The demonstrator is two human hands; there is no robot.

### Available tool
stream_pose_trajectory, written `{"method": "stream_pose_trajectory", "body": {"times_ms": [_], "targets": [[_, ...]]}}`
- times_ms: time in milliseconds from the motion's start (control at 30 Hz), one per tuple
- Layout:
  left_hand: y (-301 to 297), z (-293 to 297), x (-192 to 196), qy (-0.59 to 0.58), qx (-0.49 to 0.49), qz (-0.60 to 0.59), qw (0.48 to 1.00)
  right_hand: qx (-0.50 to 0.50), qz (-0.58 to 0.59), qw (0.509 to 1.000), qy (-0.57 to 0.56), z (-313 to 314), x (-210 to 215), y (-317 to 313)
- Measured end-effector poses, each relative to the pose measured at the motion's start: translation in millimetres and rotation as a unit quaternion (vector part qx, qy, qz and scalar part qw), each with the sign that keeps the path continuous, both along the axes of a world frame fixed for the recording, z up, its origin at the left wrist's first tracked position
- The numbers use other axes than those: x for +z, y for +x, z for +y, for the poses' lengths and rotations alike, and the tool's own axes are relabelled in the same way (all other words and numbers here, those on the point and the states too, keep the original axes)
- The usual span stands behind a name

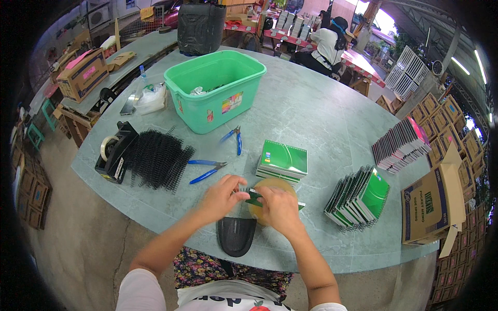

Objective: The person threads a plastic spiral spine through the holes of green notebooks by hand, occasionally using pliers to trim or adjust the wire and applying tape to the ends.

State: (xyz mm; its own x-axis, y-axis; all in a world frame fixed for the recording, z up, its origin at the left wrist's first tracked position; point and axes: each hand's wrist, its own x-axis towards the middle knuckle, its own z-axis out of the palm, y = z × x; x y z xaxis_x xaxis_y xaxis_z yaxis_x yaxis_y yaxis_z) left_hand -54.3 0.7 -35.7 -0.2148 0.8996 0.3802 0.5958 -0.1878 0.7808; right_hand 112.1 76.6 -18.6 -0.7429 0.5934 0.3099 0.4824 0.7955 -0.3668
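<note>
My right hand (279, 207) grips a small green notebook (254, 197), seen nearly edge-on over a round tan disc (273, 185). My left hand (224, 196) is pinched closed at the notebook's left end; what lies between its fingertips is too small to make out. A black, rounded ridged pad (236, 236) lies at the table edge below my hands. Just beyond them stands a stack of green notebooks (284, 158). Two blue-handled cutting pliers, one nearer (206, 171) and one farther (236, 140), lie left of that stack. A heap of black spiral coils (158, 158) is farther left.
A tape dispenser (116, 153) sits beside the coils. The green tub (212, 98) stands at the back, near a clear plastic container (151, 99). To the right are spiral-bound green notebooks (358, 199), a pink-topped stack (402, 145) and an open carton (433, 205). Another person (328, 49) sits far off.
</note>
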Motion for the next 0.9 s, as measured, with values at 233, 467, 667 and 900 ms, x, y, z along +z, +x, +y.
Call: {"method": "stream_pose_trajectory", "body": {"times_ms": [233, 467, 667, 900], "targets": [[-20, -3, 13, -0.059, -0.059, 0.067, 0.994, -0.008, 0.087, 0.996, 0.013, -2, -7, -8], [-16, 0, 11, -0.056, -0.077, 0.047, 0.994, 0.013, 0.020, 0.999, 0.030, 0, -9, -5], [-35, 9, 10, -0.166, -0.120, 0.005, 0.979, 0.033, 0.001, 0.999, 0.028, -1, -5, -2], [-35, 10, 21, -0.200, -0.160, 0.002, 0.967, 0.029, 0.041, 0.999, 0.021, 1, -6, -7]]}}
